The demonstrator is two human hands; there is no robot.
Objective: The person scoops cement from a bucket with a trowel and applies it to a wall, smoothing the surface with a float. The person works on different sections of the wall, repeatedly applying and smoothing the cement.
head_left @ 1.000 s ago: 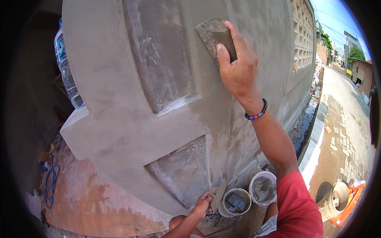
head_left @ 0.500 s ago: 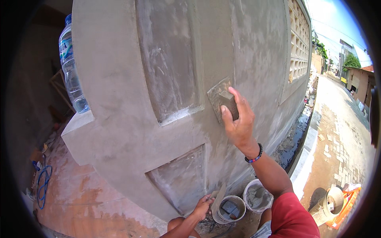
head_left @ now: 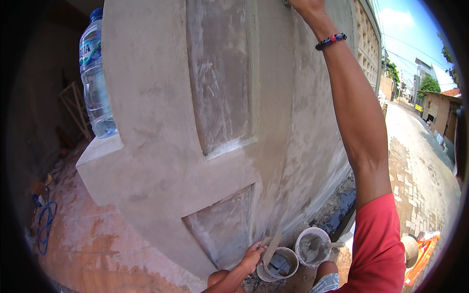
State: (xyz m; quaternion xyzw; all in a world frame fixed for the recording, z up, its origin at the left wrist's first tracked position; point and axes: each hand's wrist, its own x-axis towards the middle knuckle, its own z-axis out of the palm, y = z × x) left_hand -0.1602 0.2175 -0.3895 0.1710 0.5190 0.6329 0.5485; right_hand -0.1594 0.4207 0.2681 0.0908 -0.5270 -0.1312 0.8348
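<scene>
**One hand up high, one hand down low**

The right hand [head_left: 307,4] is up at the top edge, by the gray wall [head_left: 146,107]. Most of its fingers are cut off, so I cannot tell if it grips or not. A small gray bit of a tool [head_left: 287,2] shows next to it. The wrist wears a dark bracelet [head_left: 322,45] with a red bead, and the sleeve [head_left: 376,234] is red.

The left hand [head_left: 253,257] is down low, with its fingers wrapped around a trowel [head_left: 272,248]. The trowel's long blade tips up, just beside a small bucket [head_left: 264,275] with dark things inside. Near that is a white bucket [head_left: 320,234] with wet gray mix [head_left: 308,250] in it. A handle [head_left: 335,244] pokes out over its right side.

The wall has a tall dent [head_left: 220,73] and a smaller one below. A clear bottle [head_left: 97,80] stands on the ledge [head_left: 100,149] at the left. Past the wall, a blue hose [head_left: 46,222] lies on the reddish floor [head_left: 107,239].
</scene>
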